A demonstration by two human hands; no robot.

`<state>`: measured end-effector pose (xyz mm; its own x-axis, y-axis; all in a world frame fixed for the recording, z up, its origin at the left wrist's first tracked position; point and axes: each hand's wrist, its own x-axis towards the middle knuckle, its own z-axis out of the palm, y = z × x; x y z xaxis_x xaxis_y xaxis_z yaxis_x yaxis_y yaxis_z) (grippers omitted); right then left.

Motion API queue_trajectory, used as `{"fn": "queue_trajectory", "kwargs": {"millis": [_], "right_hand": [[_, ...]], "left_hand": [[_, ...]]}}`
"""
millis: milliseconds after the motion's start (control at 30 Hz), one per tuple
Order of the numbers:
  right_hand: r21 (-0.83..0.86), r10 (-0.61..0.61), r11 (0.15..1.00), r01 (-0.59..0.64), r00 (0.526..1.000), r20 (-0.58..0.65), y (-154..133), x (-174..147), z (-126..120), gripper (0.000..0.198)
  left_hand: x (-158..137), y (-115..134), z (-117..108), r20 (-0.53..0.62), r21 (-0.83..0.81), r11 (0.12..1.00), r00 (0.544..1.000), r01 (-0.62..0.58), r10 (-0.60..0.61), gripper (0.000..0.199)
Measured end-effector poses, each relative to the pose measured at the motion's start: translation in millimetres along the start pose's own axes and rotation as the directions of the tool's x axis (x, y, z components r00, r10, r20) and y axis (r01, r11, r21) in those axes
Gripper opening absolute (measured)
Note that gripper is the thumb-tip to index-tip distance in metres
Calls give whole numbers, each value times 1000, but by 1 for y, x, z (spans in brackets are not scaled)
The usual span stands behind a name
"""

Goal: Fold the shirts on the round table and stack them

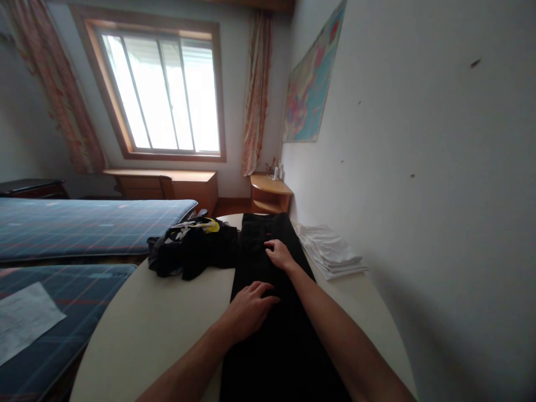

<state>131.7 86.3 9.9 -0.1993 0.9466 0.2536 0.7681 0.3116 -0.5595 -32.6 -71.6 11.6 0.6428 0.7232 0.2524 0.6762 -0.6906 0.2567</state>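
A pair of black trousers (276,335) lies lengthwise over the round pale table (138,335), its waist end at the far edge. My left hand (251,307) rests on the middle of the trousers, thumb and fingers apart, with nothing held. Farther up, near the waist, my right hand (278,254) touches the cloth with its fingers loosely stretched out. A heap of dark clothes (196,245) with yellow and white parts sits left of the trousers. To their right is a stack of folded white cloth (330,251).
Two beds with plaid mattresses (84,229) stand on the left, one bearing a white sheet of paper (29,318). The white wall (439,223) runs close along the table's right side. Beyond are a corner shelf (270,185) and a desk (188,176) below the window.
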Motion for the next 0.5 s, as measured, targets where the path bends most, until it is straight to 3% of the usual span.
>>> {"fn": "queue_trajectory", "kwargs": {"millis": [200,333,500], "right_hand": [[-4,34,999,-35,997,-72,7,2,11,39],[-19,34,999,-36,997,-73,13,-1,18,40],[-27,-53,998,53,999,2,15,-7,13,39]], "left_hand": [[4,4,-6,11,46,996,997,-71,70,20],[4,3,-4,-99,-81,996,995,-25,17,22],[0,4,1,-19,-123,991,999,-50,48,29]]}}
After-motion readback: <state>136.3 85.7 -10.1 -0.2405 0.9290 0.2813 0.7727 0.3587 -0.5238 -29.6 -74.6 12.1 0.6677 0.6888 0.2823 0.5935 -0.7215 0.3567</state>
